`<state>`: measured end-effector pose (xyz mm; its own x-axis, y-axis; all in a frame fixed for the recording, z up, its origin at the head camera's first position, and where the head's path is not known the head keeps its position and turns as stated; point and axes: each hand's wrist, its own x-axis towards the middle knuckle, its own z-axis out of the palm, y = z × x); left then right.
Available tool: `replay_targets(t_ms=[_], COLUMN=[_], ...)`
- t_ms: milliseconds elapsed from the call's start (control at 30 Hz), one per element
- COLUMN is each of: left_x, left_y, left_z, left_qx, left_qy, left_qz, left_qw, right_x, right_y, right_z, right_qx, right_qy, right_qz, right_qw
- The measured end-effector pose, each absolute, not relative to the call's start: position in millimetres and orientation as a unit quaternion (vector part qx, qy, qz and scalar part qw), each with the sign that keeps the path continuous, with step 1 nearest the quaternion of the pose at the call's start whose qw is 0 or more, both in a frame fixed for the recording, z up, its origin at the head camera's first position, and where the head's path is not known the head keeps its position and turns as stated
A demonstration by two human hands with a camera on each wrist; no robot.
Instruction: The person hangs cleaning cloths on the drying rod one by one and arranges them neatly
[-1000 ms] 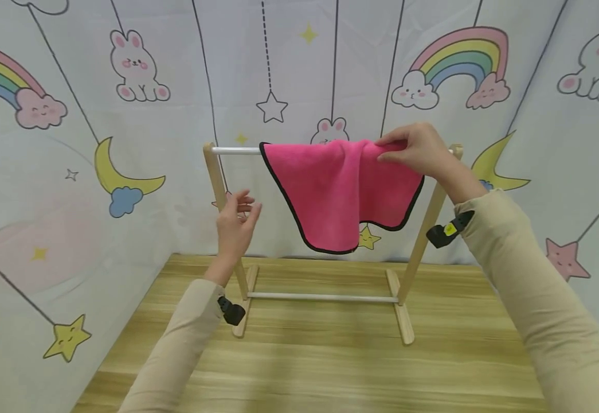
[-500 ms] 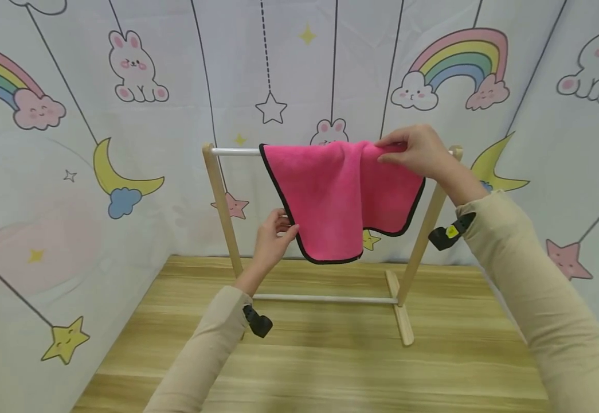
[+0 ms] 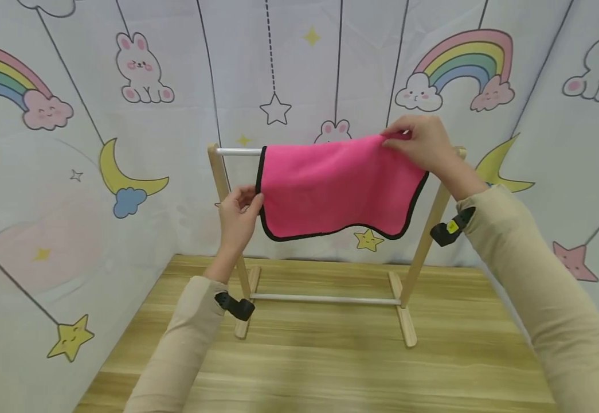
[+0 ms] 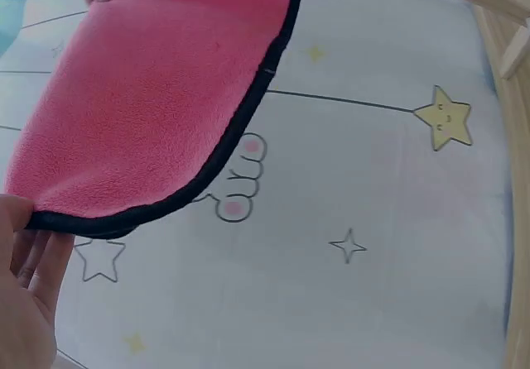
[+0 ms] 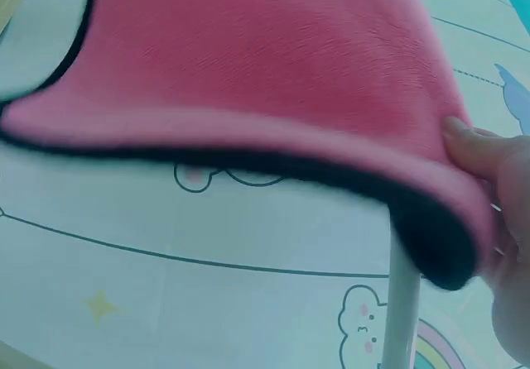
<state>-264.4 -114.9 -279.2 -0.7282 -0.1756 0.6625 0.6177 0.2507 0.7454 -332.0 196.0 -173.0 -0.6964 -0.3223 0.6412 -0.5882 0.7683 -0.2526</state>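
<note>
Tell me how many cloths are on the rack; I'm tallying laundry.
1: a pink cloth draped over the rack's top bar, left hand pinching its left edge, right hand its top right.

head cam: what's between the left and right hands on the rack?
The pink towel spans the whole gap: the left hand pinches its lower left edge, the right hand holds its top right at the rail. Clearest in the head view.

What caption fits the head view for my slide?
Both hands spread a pink towel over a rack: left hand pinches its edge, right hand its top.
</note>
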Motion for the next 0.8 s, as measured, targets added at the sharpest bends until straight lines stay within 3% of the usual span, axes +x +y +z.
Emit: replay_targets(t_ms=[133,300,433,667,800], left_x=[-267,-270,-277,-299,-301], left_y=[-116,-114,-118,-125,-122], left_z=[-260,-251,-257,-272,-269], left_qx=[-0.152,-0.136,-0.127,-0.124,-0.129], left_qy=[-0.695,-0.694,-0.697,-0.690,-0.687], left_qz=[-0.596,-0.596,-0.593,-0.598,-0.598], left_qw=[0.373,0.380,0.383,0.388,0.392], right_x=[-334,-335,-334,-327,-330], right_y=[194,195,204,218,209], right_z=[-169,-174,-180,-181,-170], right_qx=[0.233,0.228,0.254,0.278,0.263], right_qy=[-0.891,-0.907,-0.908,-0.901,-0.876], right_qz=[0.246,0.266,0.252,0.216,0.209], right_qw=[0.303,0.233,0.217,0.253,0.347])
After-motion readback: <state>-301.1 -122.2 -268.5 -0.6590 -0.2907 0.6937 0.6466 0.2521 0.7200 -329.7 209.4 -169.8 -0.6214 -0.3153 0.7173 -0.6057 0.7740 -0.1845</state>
